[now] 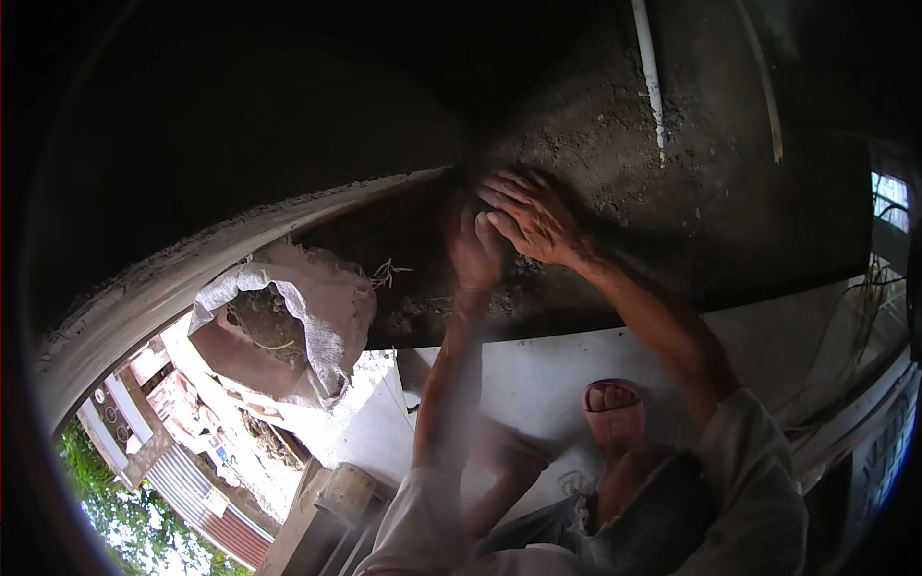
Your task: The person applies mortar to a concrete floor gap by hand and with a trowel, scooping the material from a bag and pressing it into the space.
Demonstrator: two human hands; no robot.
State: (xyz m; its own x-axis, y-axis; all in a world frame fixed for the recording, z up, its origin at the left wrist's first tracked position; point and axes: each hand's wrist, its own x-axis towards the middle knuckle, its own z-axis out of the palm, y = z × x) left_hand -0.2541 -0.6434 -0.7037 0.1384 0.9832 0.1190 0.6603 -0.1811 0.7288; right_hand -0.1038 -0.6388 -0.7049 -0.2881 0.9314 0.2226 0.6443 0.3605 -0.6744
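Observation:
My right hand (533, 217) reaches over the dark, crumbly dirt surface (615, 173), its fingers stretched out and lying flat near the inner corner. Right beside it, and partly overlapping it, is my left hand (474, 248), smeared by motion, its fingers mostly lost in shadow. I cannot make out anything held in either hand. To the left of the hands stands a whitish woven sack (331, 302) with a rolled-open mouth. Grey, lumpy material (267, 319) shows inside it.
A white pipe (650, 77) and a thin wooden stick (765, 86) lie on the far part of the surface. A pale ledge (226, 230) runs along the left. Below are a white panel (538, 370), my foot in a pink sandal (615, 422), and a corrugated roof (197, 490) outside.

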